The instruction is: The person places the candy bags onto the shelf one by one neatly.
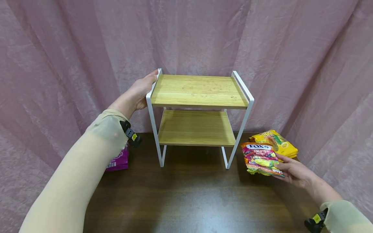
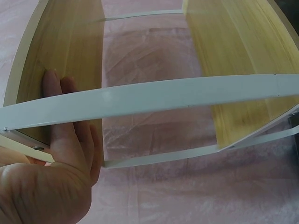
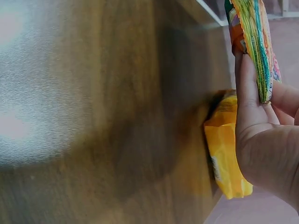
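A two-tier shelf rack (image 1: 199, 91) with pale wood boards and a white metal frame stands on the dark wooden table. At its upper left side my left hand (image 1: 142, 90) grips the edge of the top tier. In the left wrist view, the fingers (image 2: 70, 144) of that hand reach behind the white side bar (image 2: 154, 99), against the underside of a board. Low on the right, my right hand (image 1: 295, 171) pinches the edge of a colourful bag of Fox's fruit candy (image 1: 260, 159), thumb on its printed face and fingers beneath.
Behind the candy bag, a yellow bag (image 1: 276, 142) lies on the table by the curtain. To the left, a purple packet (image 1: 119, 160) is partly hidden by my left forearm. A pink curtain (image 1: 198, 35) hangs along the back and sides of the table (image 1: 186, 200).
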Available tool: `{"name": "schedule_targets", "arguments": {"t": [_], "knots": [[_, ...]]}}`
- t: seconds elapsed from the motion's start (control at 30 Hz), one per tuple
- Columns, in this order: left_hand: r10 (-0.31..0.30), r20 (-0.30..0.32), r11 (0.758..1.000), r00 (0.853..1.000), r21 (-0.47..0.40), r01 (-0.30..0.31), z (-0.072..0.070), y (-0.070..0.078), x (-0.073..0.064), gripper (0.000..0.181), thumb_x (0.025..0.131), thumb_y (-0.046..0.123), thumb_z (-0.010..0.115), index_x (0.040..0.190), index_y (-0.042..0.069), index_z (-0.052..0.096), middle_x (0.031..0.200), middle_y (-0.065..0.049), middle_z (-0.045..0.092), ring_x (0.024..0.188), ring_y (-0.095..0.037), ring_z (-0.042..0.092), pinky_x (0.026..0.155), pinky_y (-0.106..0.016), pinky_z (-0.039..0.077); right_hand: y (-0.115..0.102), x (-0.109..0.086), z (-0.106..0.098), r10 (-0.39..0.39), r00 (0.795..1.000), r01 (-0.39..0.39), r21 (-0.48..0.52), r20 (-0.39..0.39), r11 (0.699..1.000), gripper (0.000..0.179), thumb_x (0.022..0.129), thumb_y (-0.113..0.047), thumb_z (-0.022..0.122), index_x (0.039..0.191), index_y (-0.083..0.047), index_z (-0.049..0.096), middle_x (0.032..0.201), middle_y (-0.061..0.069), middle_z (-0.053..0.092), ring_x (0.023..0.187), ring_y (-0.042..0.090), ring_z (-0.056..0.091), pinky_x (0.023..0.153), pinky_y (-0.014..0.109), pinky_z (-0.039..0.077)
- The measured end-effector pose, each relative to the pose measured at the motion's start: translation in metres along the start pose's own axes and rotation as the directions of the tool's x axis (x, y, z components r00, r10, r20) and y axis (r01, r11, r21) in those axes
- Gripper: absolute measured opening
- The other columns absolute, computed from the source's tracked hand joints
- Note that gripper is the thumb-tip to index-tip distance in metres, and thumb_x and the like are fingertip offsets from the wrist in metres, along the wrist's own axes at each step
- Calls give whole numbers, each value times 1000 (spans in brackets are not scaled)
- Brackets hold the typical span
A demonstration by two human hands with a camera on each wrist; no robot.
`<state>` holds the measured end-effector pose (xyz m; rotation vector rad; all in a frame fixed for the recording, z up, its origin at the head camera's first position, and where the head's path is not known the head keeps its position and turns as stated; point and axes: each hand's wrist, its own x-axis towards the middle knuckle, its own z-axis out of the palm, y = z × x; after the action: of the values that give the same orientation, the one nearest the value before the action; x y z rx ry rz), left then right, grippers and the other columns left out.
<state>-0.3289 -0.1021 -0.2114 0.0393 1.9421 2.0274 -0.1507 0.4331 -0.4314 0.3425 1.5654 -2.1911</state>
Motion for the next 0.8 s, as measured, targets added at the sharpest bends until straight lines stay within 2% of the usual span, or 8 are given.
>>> {"name": "schedule_targets", "arguments": {"t": [0.13, 0.27, 0.4, 0.6, 0.8], "knots": [[-3, -7, 1000, 1000, -12, 3, 0, 1, 1, 52, 113, 34, 25, 161, 51, 16, 169, 1, 17, 135, -25, 46, 106, -41, 46, -9, -3, 0, -5, 1000, 5, 18, 13, 1000, 47, 108, -3, 48, 104, -39, 78, 110, 9, 70, 98, 26, 73, 94, 45, 56], [2, -10, 1000, 1000, 2, -2, 0, 2, 1, 51, 113, 36, 23, 161, 51, 15, 169, 1, 18, 136, -25, 45, 107, -43, 46, -17, -6, -2, -32, 999, 30, 42, 36, 999, 48, 108, -2, 46, 106, -38, 78, 110, 11, 69, 97, 27, 73, 93, 44, 57], [7, -9, 1000, 1000, 5, -7, 1, 1, 2, 51, 113, 38, 22, 161, 51, 15, 168, 0, 20, 134, -24, 46, 104, -42, 48, -25, -11, -6, -71, 993, 64, 77, 90, 995, 52, 108, 2, 42, 110, -36, 78, 110, 11, 70, 98, 26, 73, 92, 43, 58], [10, 3, 1000, 1000, 21, -10, 1, 0, 2, 51, 113, 38, 22, 162, 50, 12, 169, 0, 16, 137, -26, 44, 105, -43, 48, -39, -17, -3, -87, 994, 81, 79, 70, 994, 51, 108, 2, 43, 109, -35, 78, 109, 13, 69, 96, 27, 73, 88, 42, 60], [12, -3, 1000, 1000, 14, -12, 1, 0, 4, 51, 113, 38, 22, 162, 49, 13, 168, -2, 20, 136, -26, 45, 104, -44, 48, -55, -24, -1, -110, 992, 107, 57, 59, 993, 50, 108, 1, 43, 114, -35, 78, 111, 9, 71, 98, 26, 73, 88, 42, 60]]}}
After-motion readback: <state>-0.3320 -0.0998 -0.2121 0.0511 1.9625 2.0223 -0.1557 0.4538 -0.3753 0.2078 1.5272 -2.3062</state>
